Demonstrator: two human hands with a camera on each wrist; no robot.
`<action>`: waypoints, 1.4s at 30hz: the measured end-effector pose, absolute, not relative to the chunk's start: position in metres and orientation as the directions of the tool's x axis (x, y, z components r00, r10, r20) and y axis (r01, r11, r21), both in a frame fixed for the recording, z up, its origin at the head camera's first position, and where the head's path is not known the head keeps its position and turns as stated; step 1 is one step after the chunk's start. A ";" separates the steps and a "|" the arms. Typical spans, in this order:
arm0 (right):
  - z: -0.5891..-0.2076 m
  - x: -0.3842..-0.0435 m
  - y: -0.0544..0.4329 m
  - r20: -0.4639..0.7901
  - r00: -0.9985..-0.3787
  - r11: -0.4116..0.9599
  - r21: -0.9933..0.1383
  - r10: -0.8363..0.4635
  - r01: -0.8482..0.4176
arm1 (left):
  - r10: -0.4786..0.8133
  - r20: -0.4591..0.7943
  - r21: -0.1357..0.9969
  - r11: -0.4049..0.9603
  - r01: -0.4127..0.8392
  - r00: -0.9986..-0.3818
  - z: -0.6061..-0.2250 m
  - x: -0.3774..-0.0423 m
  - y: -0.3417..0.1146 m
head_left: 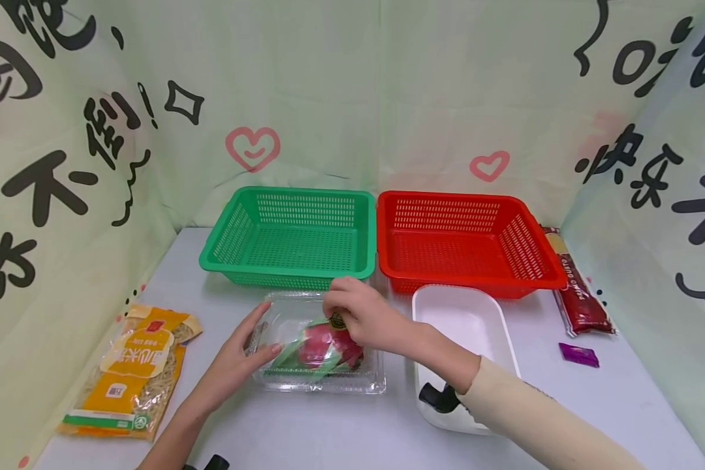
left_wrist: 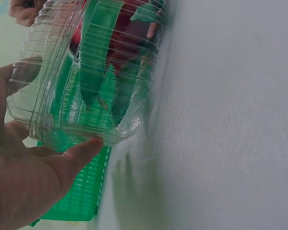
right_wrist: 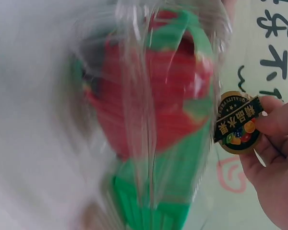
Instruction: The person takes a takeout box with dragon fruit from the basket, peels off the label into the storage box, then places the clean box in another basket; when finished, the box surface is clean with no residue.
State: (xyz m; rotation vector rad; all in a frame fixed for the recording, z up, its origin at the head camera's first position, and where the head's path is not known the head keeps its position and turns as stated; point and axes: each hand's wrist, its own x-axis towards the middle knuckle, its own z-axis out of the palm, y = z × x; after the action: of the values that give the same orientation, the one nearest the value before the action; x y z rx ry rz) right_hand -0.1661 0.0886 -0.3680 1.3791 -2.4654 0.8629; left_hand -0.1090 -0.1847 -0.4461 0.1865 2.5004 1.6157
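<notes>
Hands: 2, both at the same box.

L hand (head_left: 235, 362): 1, yours, at the L end of the clear box (head_left: 288, 308). Fingers fairly straight, thumb well apart from the rest, touching plastic.

R hand (head_left: 367, 318): 1, over the box's lid twd R side. Thumb + fingers clamped on 1 round sticker (right_wrist: 237, 122), blk & gold w/ fruit pics. Can't tell if sticker is stuck to the lid or just close to it.

Box: qty 1, on the table (head_left: 388, 431) in front of you, lid down, just nearer you than the green basket (head_left: 288, 268). Inside: 1 dragon fruit (head_left: 323, 346), red w/ green leaves, lying on its side. R wrist view of it is blurred.

Baskets: 2 total, side by side at the back, 1 green (L), 1 red basket (head_left: 476, 273) (R).

White tray (head_left: 461, 310): 1, R of the box, nearer you than the red one; your R forearm crosses above it, beige sleeve (head_left: 540, 411).

Bags: 2. Orange bag (head_left: 130, 372) far L; dark red bag (head_left: 581, 290) beside red basket, R side. Purple packet (head_left: 579, 354): 1, just nearer you than the latter bag.
</notes>
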 end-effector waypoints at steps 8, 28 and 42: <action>-0.356 -0.169 0.126 0.340 -0.671 0.455 -0.531 -0.658 -0.715 | 0.176 -0.075 0.904 0.427 0.008 -0.982 -0.446 -0.109 -0.185; -0.359 -0.169 0.206 0.045 -0.842 0.686 -0.557 -0.538 -0.468 | 0.184 -0.075 0.914 0.406 0.006 -0.980 -0.447 -0.109 -0.186; -0.387 -0.160 0.241 -0.098 -0.829 0.751 -0.492 -0.551 -0.441 | 0.190 -0.071 0.910 0.415 0.015 -0.979 -0.446 -0.110 -0.184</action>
State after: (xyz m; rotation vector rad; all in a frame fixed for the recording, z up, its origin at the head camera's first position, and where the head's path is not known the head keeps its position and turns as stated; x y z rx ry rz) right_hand -0.1601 0.2407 -0.3869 0.9090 -3.1593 0.7858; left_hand -0.1103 -0.1842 -0.4455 0.1829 2.5014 1.6061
